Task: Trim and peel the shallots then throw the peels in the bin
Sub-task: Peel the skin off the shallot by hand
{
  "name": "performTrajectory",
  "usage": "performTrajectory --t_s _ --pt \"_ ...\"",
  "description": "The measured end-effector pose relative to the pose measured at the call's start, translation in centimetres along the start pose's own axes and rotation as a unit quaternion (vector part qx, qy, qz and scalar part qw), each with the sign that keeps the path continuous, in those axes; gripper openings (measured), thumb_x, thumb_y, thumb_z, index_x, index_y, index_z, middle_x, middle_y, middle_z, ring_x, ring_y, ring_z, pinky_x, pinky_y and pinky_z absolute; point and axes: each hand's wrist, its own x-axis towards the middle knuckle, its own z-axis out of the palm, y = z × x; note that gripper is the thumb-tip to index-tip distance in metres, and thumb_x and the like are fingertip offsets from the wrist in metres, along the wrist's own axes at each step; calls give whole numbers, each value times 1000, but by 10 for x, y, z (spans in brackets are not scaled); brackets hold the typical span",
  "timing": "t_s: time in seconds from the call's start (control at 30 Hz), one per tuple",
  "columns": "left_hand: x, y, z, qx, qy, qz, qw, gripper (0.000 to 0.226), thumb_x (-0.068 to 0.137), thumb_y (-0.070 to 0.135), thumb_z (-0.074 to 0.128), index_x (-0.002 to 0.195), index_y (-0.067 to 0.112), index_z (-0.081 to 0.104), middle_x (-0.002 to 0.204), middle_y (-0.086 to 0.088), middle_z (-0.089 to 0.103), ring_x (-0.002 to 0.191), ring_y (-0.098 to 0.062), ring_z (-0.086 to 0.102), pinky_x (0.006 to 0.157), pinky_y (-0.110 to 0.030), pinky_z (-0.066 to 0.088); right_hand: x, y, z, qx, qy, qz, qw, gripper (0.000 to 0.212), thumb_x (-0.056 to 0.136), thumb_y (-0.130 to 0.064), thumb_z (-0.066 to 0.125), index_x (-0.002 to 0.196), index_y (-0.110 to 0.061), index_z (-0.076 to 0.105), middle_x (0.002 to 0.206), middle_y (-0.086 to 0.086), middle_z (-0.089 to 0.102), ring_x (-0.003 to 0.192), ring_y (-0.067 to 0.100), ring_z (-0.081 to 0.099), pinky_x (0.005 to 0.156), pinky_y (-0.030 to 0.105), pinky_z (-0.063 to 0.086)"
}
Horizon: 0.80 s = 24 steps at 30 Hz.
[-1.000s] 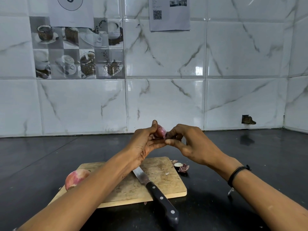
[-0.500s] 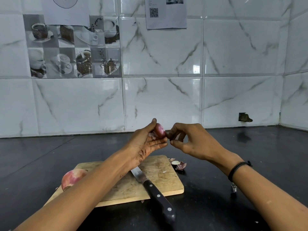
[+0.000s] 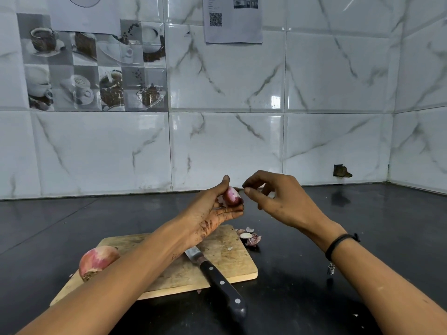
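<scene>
My left hand [image 3: 212, 209] holds a small, partly peeled purple shallot [image 3: 232, 196] between thumb and fingers, raised above the far edge of the wooden cutting board [image 3: 232, 264]. My right hand [image 3: 280, 201] is just right of the shallot, thumb and forefinger pinched together at its tip on what looks like a thin strip of peel. A larger unpeeled shallot [image 3: 96, 261] lies on the board's left end, partly hidden by my left forearm. A black-handled knife [image 3: 221, 281] lies across the board, handle toward me.
A small heap of peels and a cut end [image 3: 250, 238] lies on the black counter [image 3: 338, 298] just past the board's right corner. A tiled wall stands behind, with a corner at the far right. No bin is in view.
My right hand has drawn slightly up and to the right, away from the shallot, opening a small gap. My left hand keeps holding the shallot in about the same place.
</scene>
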Motion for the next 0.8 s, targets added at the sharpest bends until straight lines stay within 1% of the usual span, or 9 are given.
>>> performTrajectory --t_s 0.07,0.13,0.2,0.3,0.43,0.53,0.63,0.7,0.8 --pt "-1 1 0 6 -8 5 1000 53 94 36 65 119 -10 61 105 -26 67 82 -26 72 74 -34 63 -5 -8 -1 47 18 -5 999 13 93 -38 69 105 -34 68 97 -19 70 77 5 67 70 18 49" --pt "0 2 -1 12 -15 20 1000 46 94 37 64 103 -8 63 95 -22 67 84 -25 71 74 -33 62 -10 -14 0 71 23 -9 997 25 85 -47 77 105 -38 66 96 -19 69 79 5 66 67 10 46" --pt "-1 2 -1 14 -20 24 999 42 93 40 65 93 -2 66 88 -18 66 84 -25 69 76 -33 61 -13 -14 0 68 29 -21 997 38 74 -51 84 105 -38 66 97 -19 67 78 7 66 64 11 47" --pt "-1 1 -2 43 -16 34 998 58 88 47 68 107 -8 67 94 -20 69 89 -28 69 78 -34 61 -15 -14 3 56 39 -47 997 43 68 -49 89 104 -36 68 97 -17 65 76 11 65 67 18 50" --pt "-1 -3 -3 93 -22 50 994 63 87 54 66 114 -3 69 92 -14 74 87 -23 73 76 -34 61 -14 -16 8 58 37 -70 995 34 73 -39 89 100 -31 69 95 -11 66 74 14 64 64 10 45" --pt "1 -2 -5 114 -25 58 991 47 88 55 64 90 9 72 82 -8 73 78 -19 73 74 -34 61 -14 -15 9 62 37 -74 995 27 76 -36 87 95 -29 69 95 -11 67 75 14 63 63 9 43" --pt "1 0 -2 107 -43 55 992 39 90 51 64 70 18 69 78 -6 71 74 -17 71 80 -38 60 -14 -16 7 76 35 -66 994 24 78 -37 86 93 -28 68 95 -11 68 75 13 63 62 11 43" --pt "1 0 -1 98 -49 56 992 36 91 46 65 72 16 69 79 -7 71 73 -16 70 80 -38 60 -14 -16 6 81 30 -63 994 24 79 -36 85 93 -28 67 96 -11 68 75 13 63 62 12 44" --pt "-1 0 0 107 -35 61 992 40 89 44 68 93 5 74 93 -15 75 83 -22 74 81 -38 61 -13 -15 5 85 17 -56 995 24 79 -36 85 92 -28 67 95 -11 69 75 12 63 64 13 46"
